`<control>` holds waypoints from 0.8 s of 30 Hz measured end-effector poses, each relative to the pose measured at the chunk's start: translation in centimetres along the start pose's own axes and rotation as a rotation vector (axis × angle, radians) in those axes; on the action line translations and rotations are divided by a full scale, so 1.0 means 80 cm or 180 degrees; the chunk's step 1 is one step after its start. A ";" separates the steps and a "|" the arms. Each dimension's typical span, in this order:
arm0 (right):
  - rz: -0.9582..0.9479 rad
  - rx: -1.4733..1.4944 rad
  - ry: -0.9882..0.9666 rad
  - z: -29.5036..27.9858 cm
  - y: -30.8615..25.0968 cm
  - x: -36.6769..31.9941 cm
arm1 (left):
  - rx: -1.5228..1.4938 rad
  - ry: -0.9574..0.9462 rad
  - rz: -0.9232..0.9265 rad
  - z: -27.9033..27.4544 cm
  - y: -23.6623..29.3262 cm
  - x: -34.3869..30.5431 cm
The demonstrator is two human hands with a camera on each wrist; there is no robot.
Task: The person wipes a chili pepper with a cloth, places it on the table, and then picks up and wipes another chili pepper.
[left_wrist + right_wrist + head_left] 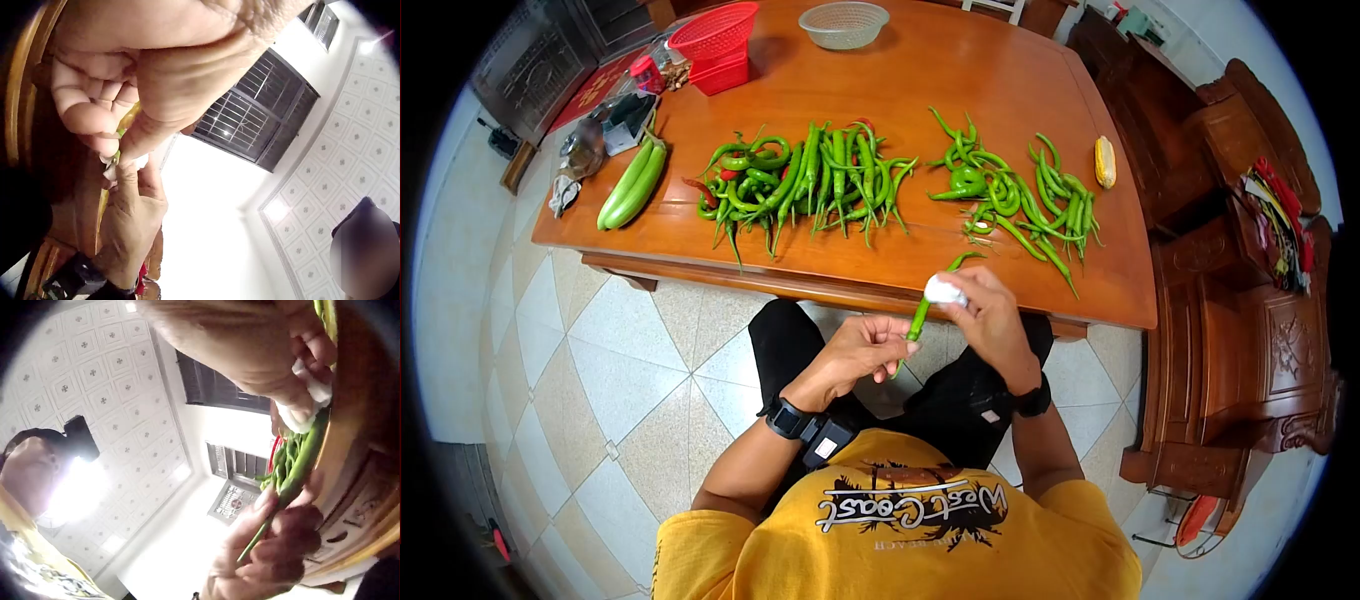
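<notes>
Head view: the left hand (855, 350) pinches the stem end of a long green chili pepper (917, 318) between thumb and fingers, while the right hand (992, 315) has its fingers closed round a white wad (945, 290), cloth or tissue, pressed to the pepper farther along. The pepper lies between the two sets of fingers, over the lap and just off the near edge of the desk (940, 80); its curved tip shows beyond the wad. This one looks partway through a wipe, its surface met by the wad at one stretch only. Beyond the left fingers lies a large, dense heap of peppers (800, 180), mostly green with a few red; ahead of the right fingers is a looser, smaller spread of green peppers (970, 182). Being apart, the two suggest a sorted and an unsorted share, and if the smaller one is finished, well under half is done. Nothing on their skins confirms which is which. Past the left fingers, at the heap's outer side, two green eggplants (635, 185) rest untouched, as does the corn cob (1105, 163) out beyond the right fingers.
</notes>
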State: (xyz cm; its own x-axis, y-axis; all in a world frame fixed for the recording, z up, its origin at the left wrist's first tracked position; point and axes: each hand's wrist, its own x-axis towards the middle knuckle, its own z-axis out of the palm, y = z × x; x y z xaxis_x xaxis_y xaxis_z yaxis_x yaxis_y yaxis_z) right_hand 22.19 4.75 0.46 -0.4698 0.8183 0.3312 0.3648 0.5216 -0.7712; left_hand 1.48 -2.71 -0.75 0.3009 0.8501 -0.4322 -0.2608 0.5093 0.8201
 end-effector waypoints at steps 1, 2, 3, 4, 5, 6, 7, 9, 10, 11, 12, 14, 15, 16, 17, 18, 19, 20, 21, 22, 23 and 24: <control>-0.0049 0.0079 -0.0134 0.003 -0.008 -0.004 | 0.0004 -0.0013 0.0004 0.000 0.000 0.000; 0.0059 0.0175 -0.0298 0.003 -0.024 -0.007 | 0.0038 -0.0023 -0.0019 0.000 0.000 -0.001; -0.0075 0.0197 -0.0361 0.006 -0.030 -0.009 | 0.0070 -0.0033 -0.0040 0.000 0.000 -0.001; -0.0143 0.0233 -0.0384 0.011 -0.032 -0.012 | 0.0104 -0.0043 -0.0058 -0.001 0.000 -0.001; -0.0215 0.0268 -0.0408 0.013 -0.033 -0.014 | 0.0111 -0.0044 -0.0049 -0.001 -0.001 0.000; -0.0148 0.0321 -0.0433 0.013 -0.033 -0.014 | 0.0116 -0.0043 -0.0039 -0.002 -0.002 0.000; -0.0089 0.0218 -0.0369 0.012 -0.031 -0.012 | 0.0120 -0.0041 -0.0029 -0.002 -0.004 -0.001; 0.0029 0.0014 -0.0246 0.007 -0.020 -0.003 | 0.0037 -0.0019 -0.0019 -0.001 -0.008 0.000; -0.0028 -0.0183 -0.0039 0.006 -0.014 0.002 | -0.0005 -0.0009 -0.0011 -0.001 -0.009 0.000; -0.0124 -0.0402 0.0177 0.006 -0.001 0.006 | -0.0033 -0.0013 -0.0021 -0.002 -0.009 0.000; -0.0107 -0.0433 0.0243 0.004 0.005 0.008 | -0.0061 -0.0015 -0.0029 -0.002 -0.008 -0.002; -0.0026 -0.0320 0.0183 0.002 0.004 0.011 | -0.0108 -0.0024 -0.0032 -0.003 -0.006 -0.003; 0.0053 -0.0177 0.0060 0.001 -0.002 0.009 | -0.0125 -0.0036 -0.0040 -0.004 -0.005 -0.004; 0.0138 -0.0036 -0.0061 0.000 -0.006 0.006 | -0.0142 -0.0053 -0.0051 -0.004 -0.004 -0.005; 0.0133 0.0099 -0.0132 0.001 -0.008 0.005 | -0.0162 -0.0055 -0.0060 -0.004 -0.004 -0.005; 0.0131 0.0232 -0.0202 0.003 -0.010 0.004 | -0.0183 -0.0060 -0.0070 -0.005 -0.003 -0.005; 0.0131 0.0365 -0.0273 0.005 -0.011 0.003 | -0.0205 -0.0066 -0.0082 -0.005 -0.003 -0.005; 0.0022 0.0364 -0.0217 0.006 -0.013 0.003 | -0.0205 -0.0067 -0.0084 -0.004 -0.002 -0.005; 0.0067 0.0466 -0.0261 0.005 -0.014 0.002 | -0.0205 -0.0066 -0.0087 -0.004 -0.001 -0.005; 0.0110 0.0569 -0.0304 0.003 -0.015 0.001 | -0.0203 -0.0064 -0.0087 -0.004 -0.001 -0.005; 0.0151 0.0670 -0.0346 0.001 -0.016 0.000 | -0.0225 -0.0054 -0.0096 -0.004 -0.001 -0.005; 0.0218 0.0615 -0.0277 -0.001 -0.019 0.000 | -0.0246 -0.0046 -0.0105 -0.004 -0.001 -0.004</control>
State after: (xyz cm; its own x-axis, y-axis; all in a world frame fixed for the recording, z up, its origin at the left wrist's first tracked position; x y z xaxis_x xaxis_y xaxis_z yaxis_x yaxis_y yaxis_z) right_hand 21.74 3.96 1.66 -0.5199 0.8219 0.2327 0.2415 0.4027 -0.8829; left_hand 1.09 -2.98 -0.80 0.3236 0.8309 -0.4526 -0.3204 0.5463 0.7739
